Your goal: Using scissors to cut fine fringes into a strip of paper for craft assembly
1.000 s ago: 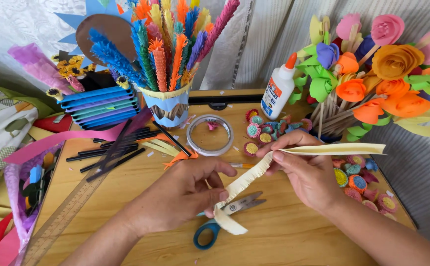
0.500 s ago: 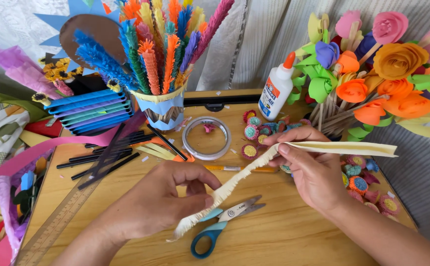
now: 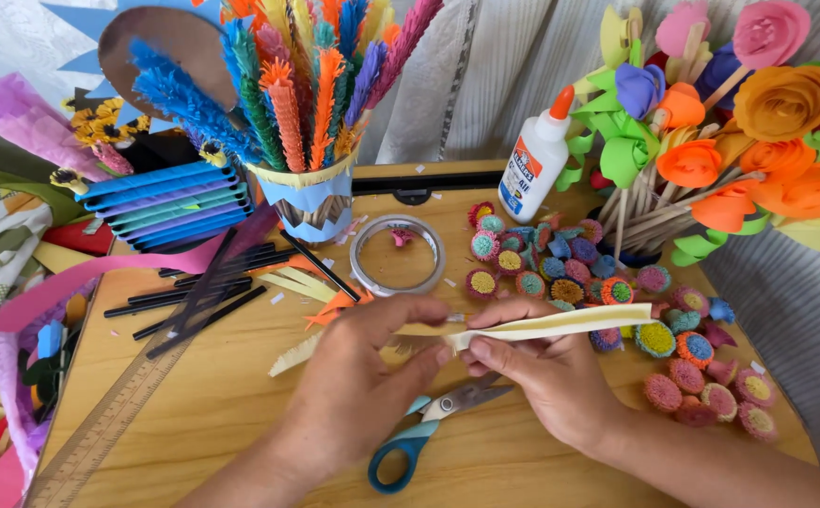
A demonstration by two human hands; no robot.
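Note:
My left hand (image 3: 358,381) and my right hand (image 3: 542,367) meet at the middle of the wooden table (image 3: 241,414) and both pinch a long pale yellow fringed paper strip (image 3: 542,328). The strip runs roughly level, its right end sticking out past my right thumb and its left end poking out beyond my left hand. Blue-handled scissors (image 3: 429,428) lie on the table just under my hands.
A tape ring (image 3: 397,255), a white glue bottle (image 3: 535,169), several small rolled paper flowers (image 3: 579,273), a cup of fringed paper stems (image 3: 308,202), a paper flower bouquet (image 3: 749,122), black sticks (image 3: 208,292) and a wooden ruler (image 3: 118,414) surround my hands.
The strip hung down steeply to the left from my right hand before; now it lies almost level. My left hand has risen and closed in on my right hand.

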